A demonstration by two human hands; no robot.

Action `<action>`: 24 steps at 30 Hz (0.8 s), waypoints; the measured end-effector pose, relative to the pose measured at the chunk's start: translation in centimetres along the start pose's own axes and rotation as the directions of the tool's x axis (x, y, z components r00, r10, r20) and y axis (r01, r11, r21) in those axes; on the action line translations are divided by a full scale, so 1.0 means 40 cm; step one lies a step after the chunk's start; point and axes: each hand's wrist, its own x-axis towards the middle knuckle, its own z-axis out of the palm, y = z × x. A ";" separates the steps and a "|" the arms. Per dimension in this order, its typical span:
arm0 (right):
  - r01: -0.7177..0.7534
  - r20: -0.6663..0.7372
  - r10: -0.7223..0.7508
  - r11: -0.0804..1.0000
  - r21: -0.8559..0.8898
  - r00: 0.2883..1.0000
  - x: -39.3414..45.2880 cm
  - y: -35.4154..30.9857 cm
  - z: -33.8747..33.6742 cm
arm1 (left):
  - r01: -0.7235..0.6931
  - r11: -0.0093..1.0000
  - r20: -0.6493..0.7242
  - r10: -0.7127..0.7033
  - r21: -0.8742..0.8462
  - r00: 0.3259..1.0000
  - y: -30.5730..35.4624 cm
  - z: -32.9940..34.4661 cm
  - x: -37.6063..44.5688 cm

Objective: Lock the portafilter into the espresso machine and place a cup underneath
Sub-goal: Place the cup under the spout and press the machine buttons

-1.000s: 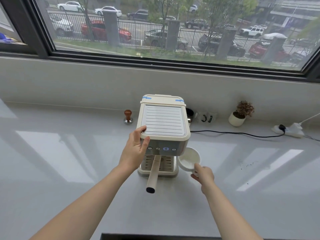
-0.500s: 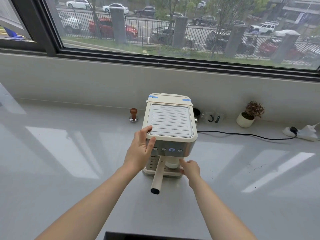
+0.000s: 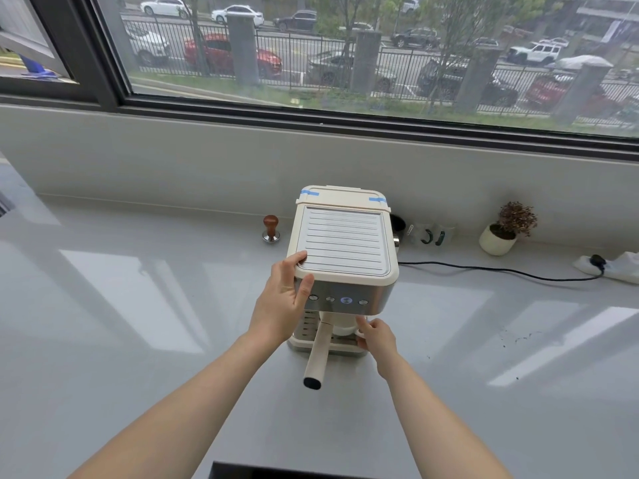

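A cream espresso machine (image 3: pixel 342 243) stands on the white counter (image 3: pixel 138 323). The portafilter sits in the machine, and its cream handle (image 3: pixel 318 354) sticks out toward me with a black tip. A white cup (image 3: pixel 344 329) sits on the drip tray (image 3: pixel 328 347) under the machine's head, mostly hidden by it. My left hand (image 3: pixel 281 302) grips the machine's front left top corner. My right hand (image 3: pixel 375 335) holds the cup's right side on the tray.
A wooden-knobbed tamper (image 3: pixel 270 229) stands left of the machine at the wall. Behind and to its right are small glass cups (image 3: pixel 430 235), a potted plant (image 3: pixel 501 233), a black cable (image 3: pixel 501 271) and a white power strip (image 3: pixel 608 266). A dark edge (image 3: pixel 276 471) lies at the counter's front.
My right hand carried the cup from the machine's right side to under its head and onto the drip tray. My left hand stayed on the machine's corner.
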 end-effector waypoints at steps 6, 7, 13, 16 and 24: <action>0.056 0.015 -0.056 0.998 -0.013 0.998 -0.016 -0.020 0.029 | 0.001 1.000 0.009 -0.001 0.016 1.000 0.007 -0.001 0.001; 0.067 0.014 -0.066 0.997 -0.032 0.998 -0.018 -0.021 0.033 | 0.001 1.000 0.012 -0.001 0.014 1.000 0.006 0.000 0.000; 0.082 0.027 -0.080 0.992 -0.092 0.996 -0.022 -0.020 0.035 | 0.013 1.000 0.027 -0.014 0.022 1.000 0.006 -0.009 0.000; 0.072 0.030 -0.069 0.993 -0.093 0.997 -0.027 -0.017 0.029 | 0.009 0.999 0.030 -0.010 0.031 0.999 0.009 -0.012 -0.001; 0.128 -0.117 -0.132 0.991 -0.037 0.984 -0.065 -0.052 -0.045 | 0.022 0.999 0.033 -0.023 0.025 0.999 0.007 -0.014 -0.002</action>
